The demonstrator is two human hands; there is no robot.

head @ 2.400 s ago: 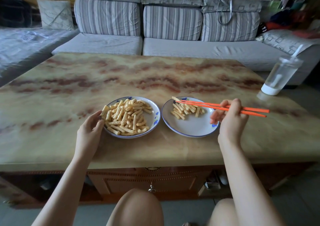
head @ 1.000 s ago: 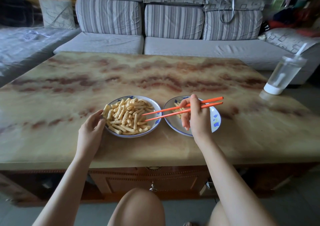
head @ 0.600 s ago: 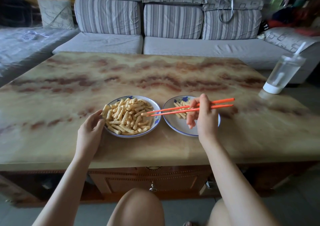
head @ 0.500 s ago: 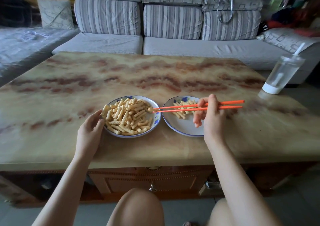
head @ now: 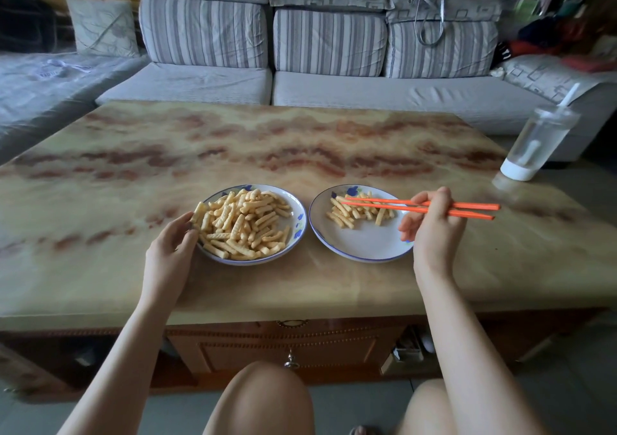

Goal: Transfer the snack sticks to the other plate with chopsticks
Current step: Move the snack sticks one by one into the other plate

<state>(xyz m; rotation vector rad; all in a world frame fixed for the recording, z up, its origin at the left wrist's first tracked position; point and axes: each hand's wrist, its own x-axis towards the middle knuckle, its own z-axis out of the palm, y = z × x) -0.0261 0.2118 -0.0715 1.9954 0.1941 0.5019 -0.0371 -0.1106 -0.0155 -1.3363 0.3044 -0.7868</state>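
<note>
Fingers of our right grip [head: 434, 224] were curled round the orange chopsticks [head: 384, 205], whose tips lay nearly together just above the few snack sticks [head: 359, 213] on the receiving plate [head: 367, 251] beside that grip; whether they pinched one we could not tell. Beyond the tips, the full plate [head: 298, 231] held the main heap, our left grip [head: 172, 244] resting loose-fingered against its rim. We judged a low, gentle release best.
</note>
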